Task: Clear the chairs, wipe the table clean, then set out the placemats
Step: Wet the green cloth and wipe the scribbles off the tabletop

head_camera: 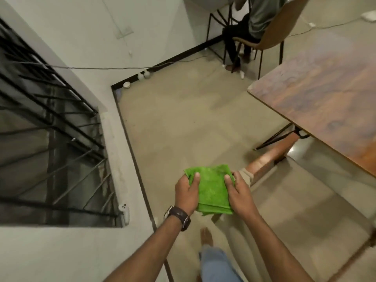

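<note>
A folded green cloth (211, 190) hangs in front of me above the floor. My left hand (187, 195), with a watch on its wrist, grips the cloth's left edge with the thumb on top. My right hand (238, 192) grips its right edge the same way. The wooden table (325, 110) stands to the right, apart from the cloth, and its visible top is bare. No placemats show in this view.
A barred window (50, 139) fills the wall on the left. At the back a person sits on a wooden chair (278, 31). A cable (101, 68) runs along the wall. A table leg (274, 137) and a wooden bench (270, 157) stand under the table.
</note>
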